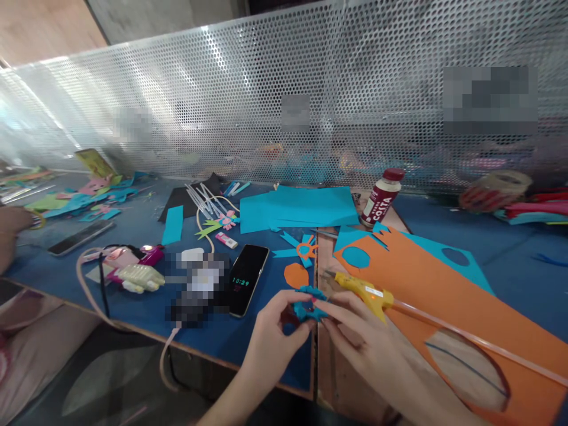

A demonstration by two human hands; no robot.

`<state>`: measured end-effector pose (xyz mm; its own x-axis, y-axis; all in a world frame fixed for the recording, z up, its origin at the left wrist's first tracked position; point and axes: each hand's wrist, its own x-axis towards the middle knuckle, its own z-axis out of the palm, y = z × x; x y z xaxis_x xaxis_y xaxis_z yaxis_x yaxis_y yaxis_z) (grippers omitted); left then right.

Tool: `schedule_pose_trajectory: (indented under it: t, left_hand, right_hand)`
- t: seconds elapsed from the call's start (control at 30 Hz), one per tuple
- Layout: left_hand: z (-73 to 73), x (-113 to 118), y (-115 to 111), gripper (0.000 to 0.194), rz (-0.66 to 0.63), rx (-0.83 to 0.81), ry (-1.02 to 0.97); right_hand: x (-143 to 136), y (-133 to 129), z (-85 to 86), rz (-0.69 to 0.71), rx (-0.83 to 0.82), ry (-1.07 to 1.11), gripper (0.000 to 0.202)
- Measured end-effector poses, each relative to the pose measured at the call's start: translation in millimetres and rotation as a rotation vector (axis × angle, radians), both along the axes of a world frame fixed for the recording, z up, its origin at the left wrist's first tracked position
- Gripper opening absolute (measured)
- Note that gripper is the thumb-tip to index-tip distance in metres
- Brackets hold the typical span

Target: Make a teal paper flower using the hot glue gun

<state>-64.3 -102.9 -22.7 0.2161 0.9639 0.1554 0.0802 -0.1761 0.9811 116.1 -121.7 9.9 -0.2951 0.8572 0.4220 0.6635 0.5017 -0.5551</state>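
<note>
A small blue paper flower [306, 303] is held up over the table's front edge between both my hands. My left hand [277, 331] pinches its left side between thumb and fingers. On the other side, my right hand [359, 331] has its fingertips closed on the flower's right edge and near its middle. Just behind the right hand lies a yellow hot glue gun [361, 289], with a long clear glue stick [465, 334] sticking out of its back. An orange paper disc [296, 276] and blue and orange paper cutouts [304, 248] lie beyond the flower.
Orange paper [421, 278] with cut holes covers the right side. A Costa bottle [381, 197] stands behind it, beside blue paper sheets [297, 207]. A phone [249, 278], cables and plugs [135, 275] lie left. A perforated metal screen [248, 118] borders the back. Another person's arm [13, 236] shows far left.
</note>
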Motion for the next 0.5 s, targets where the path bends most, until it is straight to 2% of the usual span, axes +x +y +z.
schedule_pose_trajectory:
  t: [0.3,0.5]
  left_hand:
    - [-5.5,-5,0,0.036,-0.023,0.067,0.027]
    - [-7.6,-14,-1,0.063,-0.034,0.174,0.127]
  right_hand:
    - [-1,1,2.7,0.001,-0.190,0.126,0.027]
    - [-3,6,-2.2,-0.042,-0.358,0.274,0.043]
